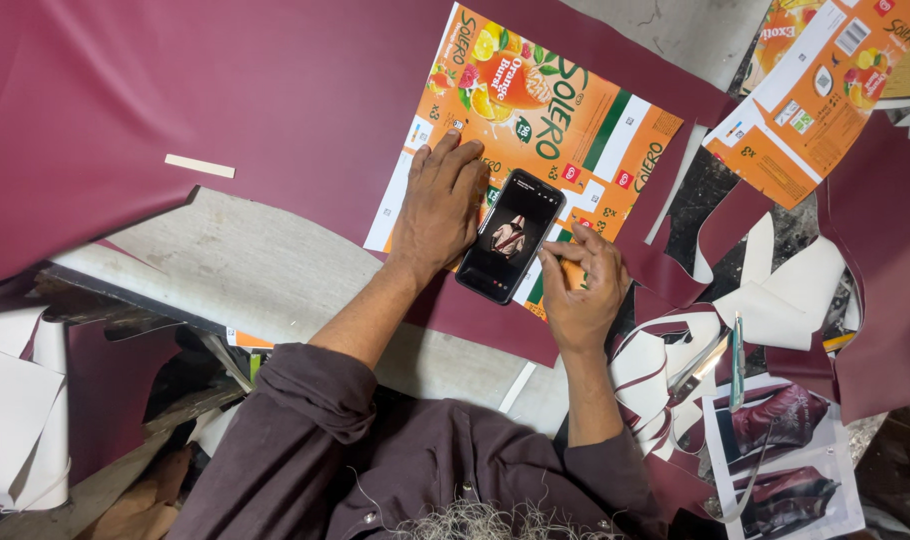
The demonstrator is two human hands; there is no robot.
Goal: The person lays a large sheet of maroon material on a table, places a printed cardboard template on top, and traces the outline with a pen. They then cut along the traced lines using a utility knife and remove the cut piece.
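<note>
Both hands were on the phone [511,235], which lay face up and tilted on the orange card [565,130], screen lit with a small dark picture. The left hand [438,205] lay flat beside the phone, fingers spread loose on the card and its edge against the phone's left side; it gripped nothing. The right hand [582,283] was curled at the phone's lower right edge, fingers bent, thumb touching the rim of the case. Whether it pinched the phone or only steadied it could not be told.

The card was a flattened printed carton, orange with fruit pictures, lying on the maroon sheet [175,90] that covered most of the bench. A second carton [825,90] of the same kind sat near the top right corner, well apart from the hands. A small pale strip [199,166] lay on the sheet to the left. Scissors [720,360] rested among maroon and white offcuts [775,300] to the right of the right wrist, just above a printed photo [785,450] of dark red shoes.
</note>
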